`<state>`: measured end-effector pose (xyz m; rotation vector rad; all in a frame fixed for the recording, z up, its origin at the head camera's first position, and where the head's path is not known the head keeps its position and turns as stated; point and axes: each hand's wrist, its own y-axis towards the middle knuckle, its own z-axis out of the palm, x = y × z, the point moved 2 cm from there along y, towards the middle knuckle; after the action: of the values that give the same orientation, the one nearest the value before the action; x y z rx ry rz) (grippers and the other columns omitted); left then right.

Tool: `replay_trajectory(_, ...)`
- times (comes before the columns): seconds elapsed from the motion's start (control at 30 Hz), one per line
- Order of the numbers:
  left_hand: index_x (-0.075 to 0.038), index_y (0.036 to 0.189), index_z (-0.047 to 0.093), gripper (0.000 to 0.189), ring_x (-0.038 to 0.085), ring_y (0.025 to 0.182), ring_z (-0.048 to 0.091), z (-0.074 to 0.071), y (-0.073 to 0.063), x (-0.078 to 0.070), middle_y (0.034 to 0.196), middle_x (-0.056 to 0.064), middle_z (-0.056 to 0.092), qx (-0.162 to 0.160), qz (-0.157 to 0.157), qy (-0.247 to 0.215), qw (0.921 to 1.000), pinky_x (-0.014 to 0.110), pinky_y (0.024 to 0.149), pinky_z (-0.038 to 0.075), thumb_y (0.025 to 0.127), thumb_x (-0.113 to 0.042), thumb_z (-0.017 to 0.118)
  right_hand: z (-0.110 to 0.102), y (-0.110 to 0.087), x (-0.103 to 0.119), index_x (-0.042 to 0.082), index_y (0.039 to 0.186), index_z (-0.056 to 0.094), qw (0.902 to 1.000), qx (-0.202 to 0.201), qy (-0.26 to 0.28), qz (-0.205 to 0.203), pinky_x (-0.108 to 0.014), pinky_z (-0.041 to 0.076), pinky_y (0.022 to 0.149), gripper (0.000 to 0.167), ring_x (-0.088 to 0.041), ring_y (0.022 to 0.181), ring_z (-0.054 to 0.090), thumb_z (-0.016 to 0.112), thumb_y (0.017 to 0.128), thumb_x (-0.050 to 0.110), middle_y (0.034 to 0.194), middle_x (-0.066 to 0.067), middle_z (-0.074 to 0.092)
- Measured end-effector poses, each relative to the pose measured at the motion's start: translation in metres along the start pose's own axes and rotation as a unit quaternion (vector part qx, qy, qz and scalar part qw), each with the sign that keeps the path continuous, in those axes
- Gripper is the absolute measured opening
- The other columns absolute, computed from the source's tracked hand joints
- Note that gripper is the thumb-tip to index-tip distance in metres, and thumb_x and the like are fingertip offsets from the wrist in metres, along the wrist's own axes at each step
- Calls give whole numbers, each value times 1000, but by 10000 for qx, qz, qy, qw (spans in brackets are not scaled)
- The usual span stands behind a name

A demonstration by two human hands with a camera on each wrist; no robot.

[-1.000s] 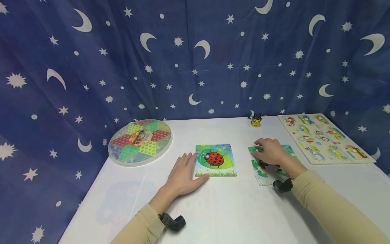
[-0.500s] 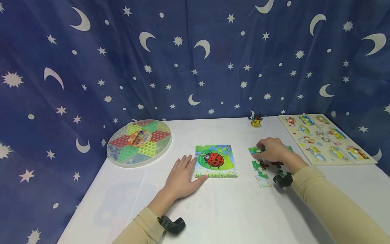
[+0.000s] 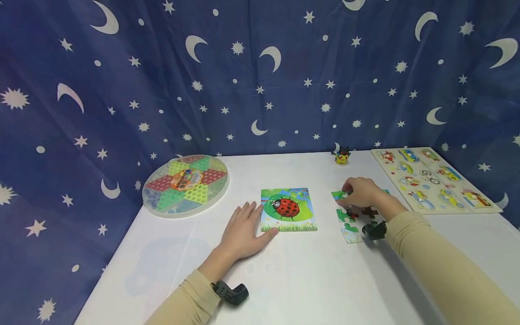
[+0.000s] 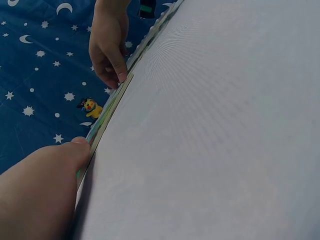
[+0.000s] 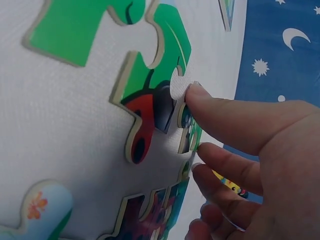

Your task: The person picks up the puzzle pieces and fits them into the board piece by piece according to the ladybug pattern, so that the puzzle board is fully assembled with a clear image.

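A square ladybug picture board lies flat on the table. My left hand rests at its left side with fingers extended, the thumb touching the lower left corner. In the left wrist view the board's thin edge runs past the left thumb. To the right, my right hand bends over a spread of jigsaw pieces. Its thumb and fingertips pinch a small green jigsaw piece by its edges. Beside it lies a green, red and black piece. The palm hides several pieces from the head view.
A round Chinese checkers board lies at the left. A peg puzzle board with vehicle pictures sits at the far right. Near the curtain stands a small yellow figurine. A blue moon-and-star curtain hangs behind the white table.
The right hand has shifted slightly over the jigsaw pieces, and more of the dark red ones show beneath it. The left hand stays by the board. The head view has tilted slightly.
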<state>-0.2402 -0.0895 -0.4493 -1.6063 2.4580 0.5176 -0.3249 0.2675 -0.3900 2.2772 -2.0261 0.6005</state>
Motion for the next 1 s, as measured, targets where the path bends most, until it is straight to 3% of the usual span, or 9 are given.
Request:
replay_trajectory(0.4, -9, 153, 49, 80, 34, 149, 32, -1, 4, 2, 158, 16, 43, -226, -28, 38, 9997, 45, 125, 17, 97, -65, 52, -2, -3, 8, -1, 118, 52, 9957, -435, 817, -35, -41, 50, 75, 56, -30, 90, 58, 86, 84, 27, 104, -14, 64)
replay_trajectory(0.7, -10, 152, 50, 80, 33, 148, 34, 0, 3, 2, 156, 15, 45, -246, -71, 5, 9997, 46, 124, 20, 95, -67, 54, 5, 1, 21, 1, 119, 53, 9917, -502, 1172, -162, -33, 51, 65, 45, -21, 76, 61, 80, 89, 19, 95, -10, 66)
replay_trajectory(1.0, -9, 153, 48, 81, 35, 147, 35, 0, 3, 1, 155, 16, 46, -321, -38, -45, 9995, 48, 124, 21, 95, -65, 55, 9, 1, 28, 6, 138, 58, 9904, -273, 1330, -246, -32, 51, 63, 47, -19, 70, 64, 72, 94, 15, 97, -9, 69)
